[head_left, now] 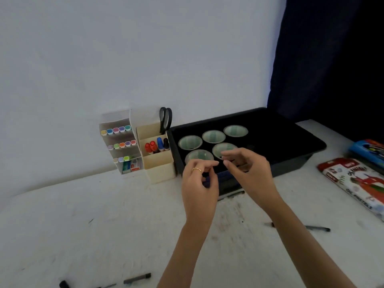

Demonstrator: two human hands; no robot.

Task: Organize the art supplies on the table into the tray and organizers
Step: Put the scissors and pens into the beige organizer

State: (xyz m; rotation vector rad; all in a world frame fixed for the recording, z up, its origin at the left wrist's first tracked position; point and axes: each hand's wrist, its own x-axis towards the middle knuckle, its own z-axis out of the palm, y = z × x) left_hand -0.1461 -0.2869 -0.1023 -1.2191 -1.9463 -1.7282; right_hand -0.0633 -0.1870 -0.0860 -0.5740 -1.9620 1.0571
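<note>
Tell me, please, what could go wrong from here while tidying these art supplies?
The left hand and right hand hover over the near cups in the tray; a bump might tip one. The right forearm passes over a loose pen and could sweep it away.

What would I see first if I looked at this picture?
Two hands meet in the middle: the left hand, wearing a ring, pinches a small dark thing, and the right hand hovers beside it. Just behind them sits a black tray with five little cups inside. Further left, bright markers stand in rows by the wall.
</note>
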